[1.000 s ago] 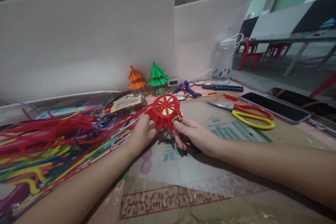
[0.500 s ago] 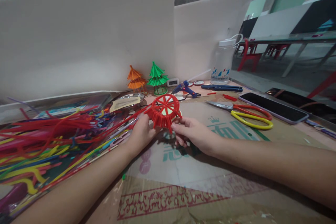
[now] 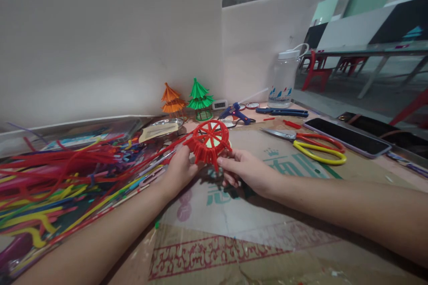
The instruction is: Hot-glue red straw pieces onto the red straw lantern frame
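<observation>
Between my two hands is a red pipe-cleaner frame [image 3: 210,140], a round ring with spokes and a fringe of short red pieces along its near side. My left hand [image 3: 182,164] grips it at the left edge. On the right, the fingers of my right hand [image 3: 239,167] pinch its lower right rim, close to a piece that hangs down. The frame is held tilted, just above the covered tabletop. Behind it stand an orange tiered pagoda model [image 3: 172,99] and a green one [image 3: 199,99].
Many loose coloured pipe cleaners [image 3: 67,173] lie to the left. A metal dish [image 3: 163,127], blue glue gun [image 3: 237,113], scissors [image 3: 310,142], phone [image 3: 347,137] and water bottle [image 3: 283,79] sit farther back and to the right. White boards [image 3: 110,44] rise behind the table.
Almost nothing differs. Both hands keep their hold on the red frame, and the view has shifted very slightly.
</observation>
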### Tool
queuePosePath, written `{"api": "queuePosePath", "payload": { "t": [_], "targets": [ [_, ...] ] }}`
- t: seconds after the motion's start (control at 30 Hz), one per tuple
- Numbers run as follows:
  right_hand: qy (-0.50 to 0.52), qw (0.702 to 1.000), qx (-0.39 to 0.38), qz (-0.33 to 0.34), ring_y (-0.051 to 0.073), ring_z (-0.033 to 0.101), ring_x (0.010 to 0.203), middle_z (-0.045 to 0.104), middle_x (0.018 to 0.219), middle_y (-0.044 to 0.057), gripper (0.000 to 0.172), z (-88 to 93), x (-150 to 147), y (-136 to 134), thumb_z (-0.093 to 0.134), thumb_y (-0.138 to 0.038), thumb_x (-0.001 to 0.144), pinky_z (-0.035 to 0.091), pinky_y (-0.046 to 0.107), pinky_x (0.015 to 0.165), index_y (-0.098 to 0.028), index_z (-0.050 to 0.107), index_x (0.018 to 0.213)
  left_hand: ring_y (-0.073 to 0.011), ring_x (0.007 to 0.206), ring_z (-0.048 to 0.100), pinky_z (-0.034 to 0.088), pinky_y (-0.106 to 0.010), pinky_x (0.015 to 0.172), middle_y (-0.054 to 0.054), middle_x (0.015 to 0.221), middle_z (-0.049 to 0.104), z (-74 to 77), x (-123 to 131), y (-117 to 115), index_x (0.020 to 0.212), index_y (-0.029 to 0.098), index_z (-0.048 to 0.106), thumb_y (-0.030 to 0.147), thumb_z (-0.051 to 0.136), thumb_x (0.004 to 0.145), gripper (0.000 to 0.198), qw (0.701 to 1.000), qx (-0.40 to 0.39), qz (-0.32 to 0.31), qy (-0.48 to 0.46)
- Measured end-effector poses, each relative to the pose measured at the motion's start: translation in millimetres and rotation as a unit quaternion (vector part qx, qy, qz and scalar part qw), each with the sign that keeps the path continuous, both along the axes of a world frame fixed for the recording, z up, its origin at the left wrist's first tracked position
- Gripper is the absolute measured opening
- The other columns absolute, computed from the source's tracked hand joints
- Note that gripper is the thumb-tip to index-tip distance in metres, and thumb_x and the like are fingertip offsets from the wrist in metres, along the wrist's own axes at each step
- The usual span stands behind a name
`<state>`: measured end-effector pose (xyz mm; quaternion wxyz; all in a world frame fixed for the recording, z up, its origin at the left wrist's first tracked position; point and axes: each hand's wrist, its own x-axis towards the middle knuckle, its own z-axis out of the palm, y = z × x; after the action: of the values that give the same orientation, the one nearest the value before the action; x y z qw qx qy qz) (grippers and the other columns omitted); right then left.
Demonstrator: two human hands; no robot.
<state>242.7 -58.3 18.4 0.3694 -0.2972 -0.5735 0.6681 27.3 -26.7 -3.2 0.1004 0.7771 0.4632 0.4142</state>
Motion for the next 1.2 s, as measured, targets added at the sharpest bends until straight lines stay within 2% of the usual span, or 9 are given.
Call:
{"api": "queuePosePath", "payload": {
  "t": [0.23,0.4,0.57,0.7,0.83,0.93,1.03,1.1,1.2],
  "targets": [
    [-0.113,0.993,0.018,0.010,0.008,0.043,0.041,0.054,0.047,-0.007,0.019,4.5,0.7,4.2,0.063,-0.036,0.091,0.034,0.021,0.046,-0.020,0.059,0.080,-0.0261,0.105,0.070,0.056,-0.039,0.094,-0.010,0.113,0.075,2.3,-0.3,5.4,0.108,0.017,0.065,0.032,0.066,0.086,0.026,0.999,-0.006,-0.021,-0.034],
    [-0.193,0.972,0.136,-0.004,0.010,0.043,0.047,0.048,0.051,-0.007,0.017,6.3,7.1,6.3,0.055,-0.026,0.086,0.032,0.022,0.048,-0.022,0.051,0.071,-0.0270,0.102,0.072,0.057,-0.042,0.094,-0.012,0.108,0.075,-1.8,-3.5,14.0,0.107,0.016,0.065,0.038,0.061,0.090,0.029,0.996,-0.054,-0.032,-0.059],
    [-0.260,0.904,0.317,-0.121,0.009,0.035,0.053,0.032,0.054,-0.007,0.033,24.0,28.2,28.2,0.050,-0.024,0.085,0.025,0.026,0.053,-0.022,0.036,0.055,-0.0276,0.104,0.072,0.057,-0.043,0.097,-0.012,0.112,0.075,-3.7,-3.1,16.8,0.112,0.016,0.065,0.041,0.059,0.090,0.033,0.995,-0.056,-0.046,-0.064],
    [-0.306,0.850,0.346,-0.252,0.011,0.042,0.053,0.042,0.050,-0.005,0.036,50.6,57.1,60.6,0.048,-0.024,0.086,0.031,0.025,0.056,-0.022,0.040,0.051,-0.0278,0.105,0.071,0.056,-0.044,0.099,-0.010,0.112,0.075,-3.7,-4.5,17.6,0.118,0.018,0.065,0.041,0.058,0.090,0.036,0.997,-0.032,-0.052,-0.049],
    [-0.334,0.829,0.328,-0.306,0.013,0.051,0.054,0.051,0.053,-0.004,0.034,62.5,89.5,93.3,0.046,-0.029,0.093,0.038,0.025,0.058,-0.022,0.044,0.060,-0.0297,0.107,0.069,0.053,-0.048,0.102,-0.012,0.121,0.073,-4.8,-7.8,18.8,0.118,0.018,0.066,0.041,0.058,0.089,0.038,0.999,-0.023,-0.041,-0.025],
    [-0.364,0.812,0.322,-0.323,0.015,0.058,0.061,0.059,0.061,-0.001,0.023,56.1,108.3,111.8,0.051,-0.031,0.093,0.043,0.025,0.061,-0.020,0.056,0.074,-0.0298,0.108,0.069,0.053,-0.048,0.101,-0.013,0.121,0.073,-6.4,-8.3,19.7,0.118,0.018,0.066,0.040,0.056,0.090,0.037,0.998,-0.028,-0.047,-0.019],
    [-0.399,0.798,0.322,-0.318,0.019,0.066,0.077,0.073,0.082,0.006,0.016,43.0,117.9,123.4,0.055,-0.027,0.093,0.049,0.027,0.071,-0.016,0.066,0.095,-0.0309,0.107,0.069,0.054,-0.049,0.100,-0.014,0.117,0.074,-9.1,-7.6,20.8,0.116,0.017,0.065,0.043,0.055,0.090,0.038,0.998,-0.037,-0.039,-0.017],
    [-0.421,0.788,0.328,-0.306,0.021,0.069,0.091,0.076,0.103,0.012,0.023,34.7,119.0,129.1,0.057,-0.023,0.092,0.051,0.029,0.082,-0.014,0.068,0.110,-0.0311,0.106,0.070,0.054,-0.049,0.098,-0.014,0.114,0.074,-10.4,-7.3,20.7,0.113,0.017,0.065,0.044,0.055,0.090,0.037,0.998,-0.054,-0.034,-0.018],
    [-0.457,0.774,0.335,-0.284,0.027,0.066,0.114,0.069,0.130,0.017,0.042,27.2,115.4,140.3,0.062,-0.021,0.089,0.049,0.033,0.097,-0.012,0.063,0.130,-0.0306,0.108,0.069,0.054,-0.048,0.099,-0.014,0.113,0.074,-9.2,-6.3,18.3,0.110,0.017,0.065,0.042,0.054,0.092,0.033,0.997,-0.070,-0.024,-0.008]
  ]
}}
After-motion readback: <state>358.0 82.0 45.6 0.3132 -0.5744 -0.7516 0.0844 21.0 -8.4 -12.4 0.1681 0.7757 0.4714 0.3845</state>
